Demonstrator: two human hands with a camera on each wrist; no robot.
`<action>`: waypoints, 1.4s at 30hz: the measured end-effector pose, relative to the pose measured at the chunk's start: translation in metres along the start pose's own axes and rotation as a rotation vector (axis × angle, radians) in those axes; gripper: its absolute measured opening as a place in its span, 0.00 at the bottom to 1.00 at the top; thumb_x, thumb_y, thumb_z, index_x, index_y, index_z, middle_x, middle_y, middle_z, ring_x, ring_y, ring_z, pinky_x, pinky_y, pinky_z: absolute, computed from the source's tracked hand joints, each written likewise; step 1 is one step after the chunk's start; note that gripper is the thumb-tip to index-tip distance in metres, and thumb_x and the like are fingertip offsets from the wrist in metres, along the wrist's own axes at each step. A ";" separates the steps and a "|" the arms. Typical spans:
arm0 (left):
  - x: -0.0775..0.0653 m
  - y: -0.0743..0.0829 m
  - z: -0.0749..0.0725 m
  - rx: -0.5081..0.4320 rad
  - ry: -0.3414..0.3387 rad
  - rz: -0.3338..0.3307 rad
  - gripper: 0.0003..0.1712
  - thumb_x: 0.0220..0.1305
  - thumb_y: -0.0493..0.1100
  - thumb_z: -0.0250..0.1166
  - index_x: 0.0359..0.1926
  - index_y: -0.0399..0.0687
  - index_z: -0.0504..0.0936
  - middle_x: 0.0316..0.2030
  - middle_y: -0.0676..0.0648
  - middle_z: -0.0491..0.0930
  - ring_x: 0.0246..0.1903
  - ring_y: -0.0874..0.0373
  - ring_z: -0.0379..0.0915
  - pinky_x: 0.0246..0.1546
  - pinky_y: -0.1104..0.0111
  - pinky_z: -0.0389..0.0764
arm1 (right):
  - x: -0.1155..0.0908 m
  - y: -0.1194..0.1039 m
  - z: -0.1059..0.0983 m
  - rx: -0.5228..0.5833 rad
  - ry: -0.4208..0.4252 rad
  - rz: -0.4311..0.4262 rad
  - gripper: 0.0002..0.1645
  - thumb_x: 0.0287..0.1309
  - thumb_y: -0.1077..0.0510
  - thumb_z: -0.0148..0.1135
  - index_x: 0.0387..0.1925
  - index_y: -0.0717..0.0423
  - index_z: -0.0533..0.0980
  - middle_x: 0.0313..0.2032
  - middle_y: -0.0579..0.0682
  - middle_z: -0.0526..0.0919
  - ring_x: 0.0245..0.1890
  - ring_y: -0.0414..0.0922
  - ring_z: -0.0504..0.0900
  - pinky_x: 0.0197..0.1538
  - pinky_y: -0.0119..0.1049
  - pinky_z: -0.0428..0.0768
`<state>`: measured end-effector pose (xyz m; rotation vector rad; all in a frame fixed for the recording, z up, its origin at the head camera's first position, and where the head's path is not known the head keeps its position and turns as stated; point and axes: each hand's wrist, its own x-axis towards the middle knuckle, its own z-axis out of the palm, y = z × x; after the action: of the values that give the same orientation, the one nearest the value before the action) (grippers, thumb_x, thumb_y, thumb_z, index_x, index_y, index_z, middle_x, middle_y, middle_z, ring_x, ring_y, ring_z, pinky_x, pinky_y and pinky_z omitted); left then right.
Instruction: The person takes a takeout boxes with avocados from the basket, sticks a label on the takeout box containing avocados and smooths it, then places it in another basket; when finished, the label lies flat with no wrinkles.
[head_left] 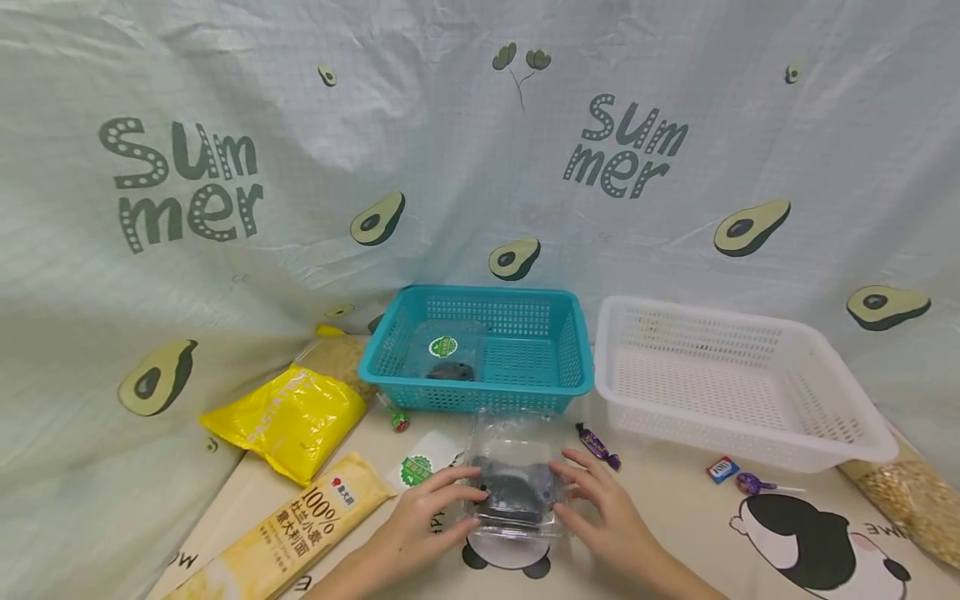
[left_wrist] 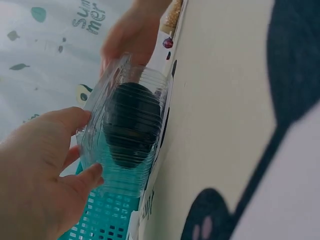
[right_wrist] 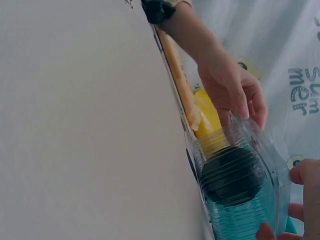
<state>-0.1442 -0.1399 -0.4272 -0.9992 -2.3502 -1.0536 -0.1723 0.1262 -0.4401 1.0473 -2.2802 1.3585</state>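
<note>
While a left hand (head_left: 423,510) rests its fingertips along one side of a clear, ridged plastic box (head_left: 514,454), a right hand (head_left: 602,502) touches the other.

At far left, a long pale-yellow printed packet (head_left: 288,529) lies in front of a glossy bright-yellow bag (head_left: 296,421); next comes the left hand, fingers loosely spread and half apart on the rim, not wrapped round it. Behind, a teal perforated plastic basket (head_left: 427,397) carries a similar transparent box (head_left: 461,360). Between the hands, the ridged box rests on the cream printed tabletop (head_left: 678,510), a rounded black object (head_left: 513,500) inside. The right hand's fingers, equally parted, meet the opposite rim; beyond stands a white perforated plastic basket (head_left: 690,429).
</note>
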 end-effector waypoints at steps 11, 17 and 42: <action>0.002 -0.015 -0.021 0.084 0.096 -0.218 0.18 0.49 0.41 0.67 0.44 0.48 0.78 0.47 0.48 0.75 0.46 0.57 0.72 0.41 0.68 0.77 | -0.003 0.012 -0.002 0.069 0.015 -0.005 0.30 0.52 0.70 0.56 0.58 0.65 0.62 0.58 0.57 0.62 0.46 0.47 0.71 0.42 0.33 0.76; -0.003 -0.045 -0.039 0.332 0.072 -0.580 0.23 0.45 0.46 0.69 0.45 0.48 0.77 0.43 0.49 0.78 0.46 0.53 0.71 0.49 0.57 0.69 | -0.003 0.015 -0.003 0.097 0.043 0.019 0.29 0.52 0.71 0.55 0.58 0.63 0.63 0.55 0.58 0.64 0.44 0.47 0.71 0.41 0.33 0.76; -0.007 -0.051 -0.041 -0.081 0.146 -0.760 0.10 0.50 0.36 0.65 0.36 0.48 0.79 0.24 0.51 0.76 0.23 0.64 0.69 0.21 0.75 0.73 | -0.004 0.013 -0.001 0.056 0.090 0.006 0.28 0.49 0.72 0.57 0.55 0.64 0.64 0.52 0.56 0.66 0.43 0.43 0.69 0.40 0.29 0.74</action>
<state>-0.1754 -0.1978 -0.4298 0.0011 -2.6198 -1.4186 -0.1786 0.1327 -0.4498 0.9767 -2.1942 1.4487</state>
